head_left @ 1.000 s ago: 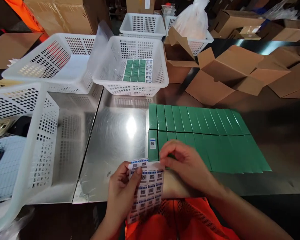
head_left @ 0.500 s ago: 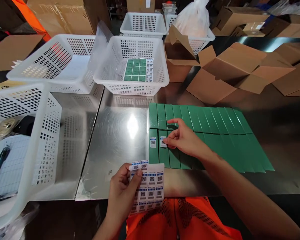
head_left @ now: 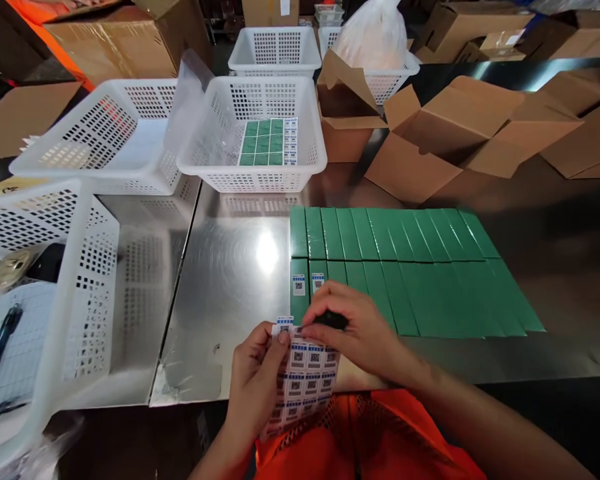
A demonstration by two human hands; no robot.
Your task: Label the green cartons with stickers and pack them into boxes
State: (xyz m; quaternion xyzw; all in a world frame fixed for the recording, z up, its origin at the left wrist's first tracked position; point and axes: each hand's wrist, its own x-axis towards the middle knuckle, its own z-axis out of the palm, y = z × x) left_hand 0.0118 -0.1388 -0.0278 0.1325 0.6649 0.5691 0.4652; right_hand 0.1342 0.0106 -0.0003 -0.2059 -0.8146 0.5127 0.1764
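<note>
Your left hand (head_left: pixel 254 373) pinches the label sheet (head_left: pixel 305 377) just in front of the green boxes (head_left: pixel 405 267); your right hand (head_left: pixel 353 327) nips its top edge. The sheet looks thin, limp and light, so hold its margin and peel labels by a corner.

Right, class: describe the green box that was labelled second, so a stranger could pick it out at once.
Start at the steel table and find the green boxes laid in two rows. In the near row, take the second box from the left end. It carries a white code label, as only the box left of it does.
</note>
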